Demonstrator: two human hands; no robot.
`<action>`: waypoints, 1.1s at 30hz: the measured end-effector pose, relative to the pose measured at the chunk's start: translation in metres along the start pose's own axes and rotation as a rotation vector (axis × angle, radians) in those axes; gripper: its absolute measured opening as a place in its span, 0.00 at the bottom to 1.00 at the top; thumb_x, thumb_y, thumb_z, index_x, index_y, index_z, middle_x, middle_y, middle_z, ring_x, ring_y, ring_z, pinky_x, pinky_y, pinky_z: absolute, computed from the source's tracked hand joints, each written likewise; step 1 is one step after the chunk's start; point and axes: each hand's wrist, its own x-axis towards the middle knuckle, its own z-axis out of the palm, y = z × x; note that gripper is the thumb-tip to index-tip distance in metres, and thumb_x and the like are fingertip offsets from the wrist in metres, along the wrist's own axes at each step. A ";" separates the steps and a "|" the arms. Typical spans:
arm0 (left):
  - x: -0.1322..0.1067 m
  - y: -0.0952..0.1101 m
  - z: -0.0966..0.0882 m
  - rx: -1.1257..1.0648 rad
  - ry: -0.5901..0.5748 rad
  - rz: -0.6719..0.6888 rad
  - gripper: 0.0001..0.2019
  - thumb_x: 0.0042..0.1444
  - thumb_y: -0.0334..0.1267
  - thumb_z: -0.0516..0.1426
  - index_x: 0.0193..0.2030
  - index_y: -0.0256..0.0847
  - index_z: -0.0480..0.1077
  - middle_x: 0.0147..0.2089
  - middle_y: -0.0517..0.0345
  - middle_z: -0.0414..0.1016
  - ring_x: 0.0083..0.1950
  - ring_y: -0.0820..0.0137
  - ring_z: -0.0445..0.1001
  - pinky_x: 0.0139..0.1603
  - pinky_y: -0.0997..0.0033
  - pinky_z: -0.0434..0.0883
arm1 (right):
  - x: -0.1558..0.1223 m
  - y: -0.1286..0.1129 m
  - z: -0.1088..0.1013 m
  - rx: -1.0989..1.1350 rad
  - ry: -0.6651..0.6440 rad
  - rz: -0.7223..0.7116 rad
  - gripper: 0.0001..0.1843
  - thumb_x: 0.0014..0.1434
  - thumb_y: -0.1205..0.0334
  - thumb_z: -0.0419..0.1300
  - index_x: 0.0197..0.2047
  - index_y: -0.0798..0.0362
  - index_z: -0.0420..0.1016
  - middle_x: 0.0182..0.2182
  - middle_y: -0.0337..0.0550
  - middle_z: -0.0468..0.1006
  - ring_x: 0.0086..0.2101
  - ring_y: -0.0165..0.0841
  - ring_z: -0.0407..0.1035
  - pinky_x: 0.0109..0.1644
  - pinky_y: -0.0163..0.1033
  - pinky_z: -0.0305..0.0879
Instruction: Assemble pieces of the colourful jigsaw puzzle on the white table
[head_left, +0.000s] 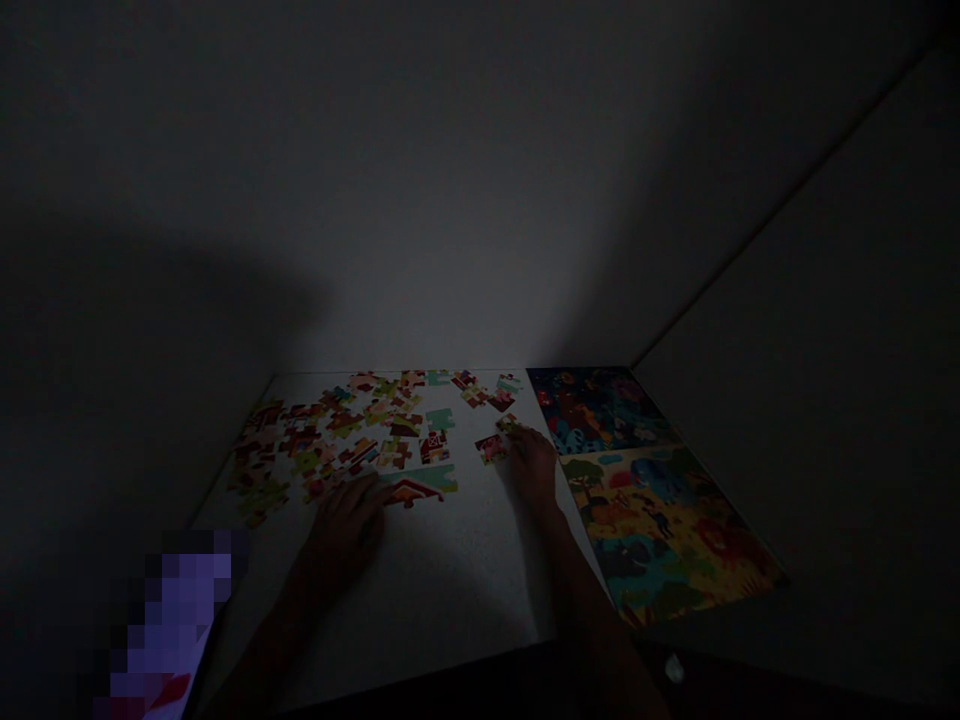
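In the dim head view, my left hand [349,512] rests on the white table, fingers lying at the left end of a joined puzzle strip [420,488] with a red roof and pale green sky. My right hand [535,462] is closed at the fingertips on a small green puzzle piece [508,424], partly covered by the fingers. Just beside it lies a puzzle piece with a pink animal [491,449]. Between the hands, a red barn puzzle piece [433,447] sits above the strip, below a plain pale green piece [440,419].
Many loose puzzle pieces [345,424] spread over the table's left and back. Two finished-looking pictures, a dark one [600,410] and a yellow animal scene [667,530], lie at the right. A wall [420,200] rises behind the table. A pixelated bright shape [176,620] is at lower left.
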 end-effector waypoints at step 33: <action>0.005 0.006 -0.004 -0.086 -0.067 -0.038 0.20 0.66 0.36 0.46 0.60 0.43 0.70 0.63 0.46 0.70 0.66 0.57 0.66 0.64 0.51 0.69 | 0.131 0.016 0.014 -0.023 0.056 0.080 0.21 0.63 0.59 0.54 0.56 0.57 0.73 0.54 0.54 0.76 0.55 0.43 0.67 0.61 0.47 0.59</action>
